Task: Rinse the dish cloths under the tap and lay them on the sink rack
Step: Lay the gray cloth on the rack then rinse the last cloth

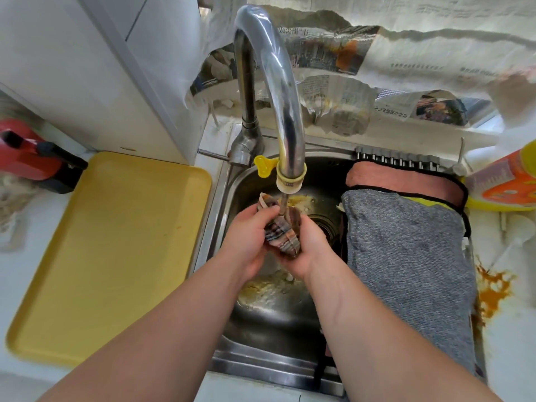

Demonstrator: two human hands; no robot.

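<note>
Head view: yellow tray (116, 242) beside sink (261, 364)

A yellow tray (116, 250) lies on my tabletop's (17, 256) left side, a red-and-black object (32, 158) by its far-left corner. Newspaper (348, 91) covers the wall ahead; an orange stain (493, 291) marks the right side.
</note>
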